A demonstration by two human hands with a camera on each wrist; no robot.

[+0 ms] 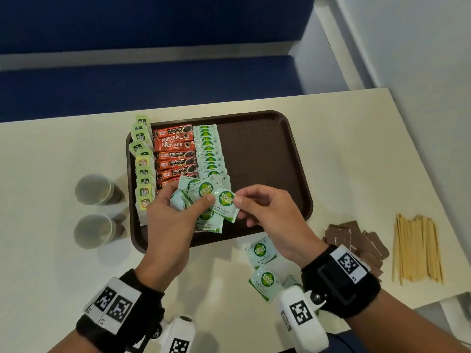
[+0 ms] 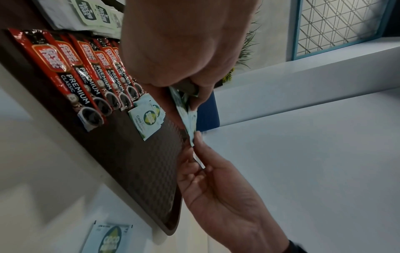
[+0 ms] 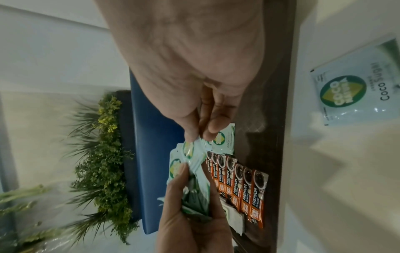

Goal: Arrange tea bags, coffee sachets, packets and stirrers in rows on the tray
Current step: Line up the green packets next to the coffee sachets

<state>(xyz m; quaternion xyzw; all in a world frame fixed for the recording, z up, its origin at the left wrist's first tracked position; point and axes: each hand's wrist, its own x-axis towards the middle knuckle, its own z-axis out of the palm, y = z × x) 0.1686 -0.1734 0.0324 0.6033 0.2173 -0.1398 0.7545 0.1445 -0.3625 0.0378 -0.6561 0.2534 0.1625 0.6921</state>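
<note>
Three rows already fill the left part of the brown tray (image 1: 293,159): tea bags (image 1: 143,166) along its left rim, red coffee sachets (image 1: 175,154) beside them, and a shingled column of pale green sugar packets (image 1: 210,151) next over, while the tray's right half shows bare. Just below frame centre the left hand (image 1: 169,225) grips a fanned stack of the same sugar packets (image 1: 201,200), thumb curled on top, and the right hand (image 1: 265,215) pinches the corner of the outermost packet (image 1: 226,203) between thumb and fingertips; the right wrist view confirms that pinch. To do this well, I judge the right hand should draw off one packet only, lay it at the near end of the green column with the same overlap and logo upward, and keep the left thumb firm so the fan does not spill. Loose sugar packets (image 1: 261,250) lie on the table below the tray's lower right corner, with brown packets (image 1: 356,238) and a bundle of wooden stirrers (image 1: 415,250) at the right edge, not yet placed. Two paper cups (image 1: 94,189) stand left of the tray. The cream table (image 1: 356,149) meets a blue bench across the top of the frame and a pale wall at upper right; the wrist views show green plants beyond.
</note>
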